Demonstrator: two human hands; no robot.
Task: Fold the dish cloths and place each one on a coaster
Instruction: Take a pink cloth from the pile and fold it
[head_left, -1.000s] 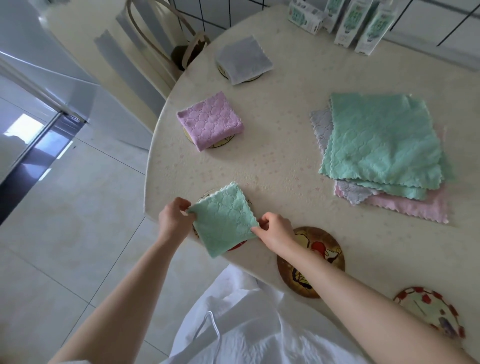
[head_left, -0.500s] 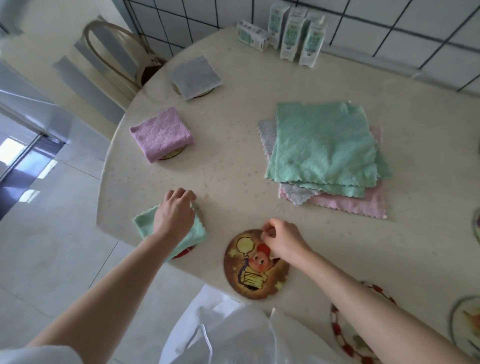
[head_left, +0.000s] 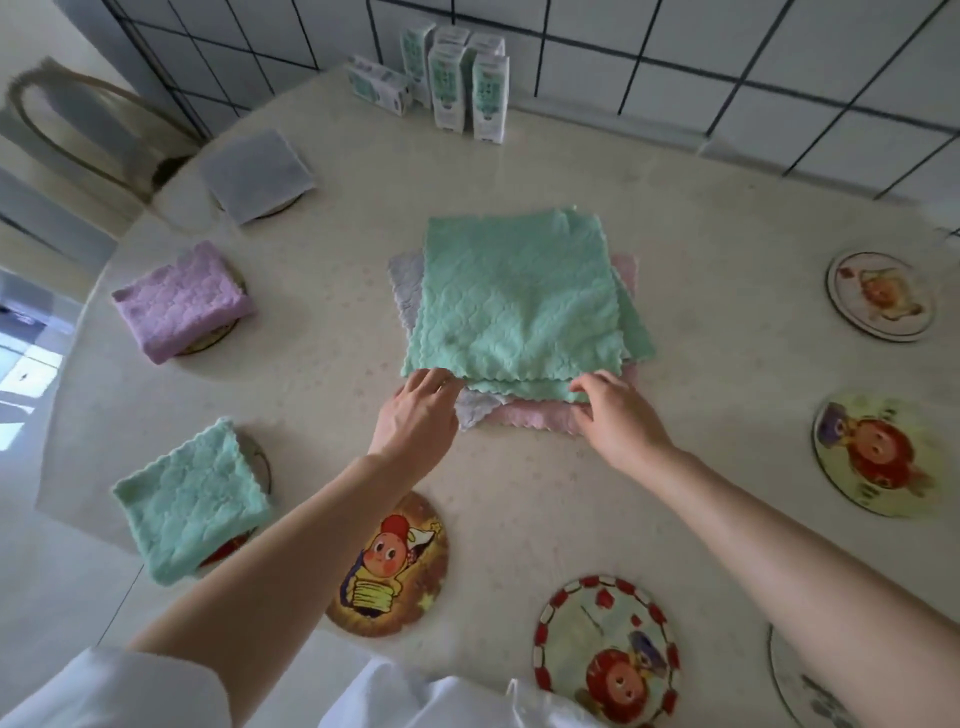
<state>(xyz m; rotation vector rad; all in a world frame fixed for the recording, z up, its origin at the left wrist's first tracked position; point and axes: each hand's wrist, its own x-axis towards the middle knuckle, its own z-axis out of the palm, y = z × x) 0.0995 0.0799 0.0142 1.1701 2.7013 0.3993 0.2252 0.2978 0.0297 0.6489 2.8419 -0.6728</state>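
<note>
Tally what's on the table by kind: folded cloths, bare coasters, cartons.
Folded cloths on coasters: 3: grey, purple, green
Bare coasters: 5, and one cut off at the frame edge
Cartons: 5, as far as I can tell
Total: 13, not counting the unfolded pile

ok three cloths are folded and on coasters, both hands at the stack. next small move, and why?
Probably pinch the top green cloth at its near corners and lift it off the stack. The left hand and right hand both sit at its near edge with fingers open, gripping nothing yet. It lies unfolded on top, and the coaster nearest the person is bare.
</note>
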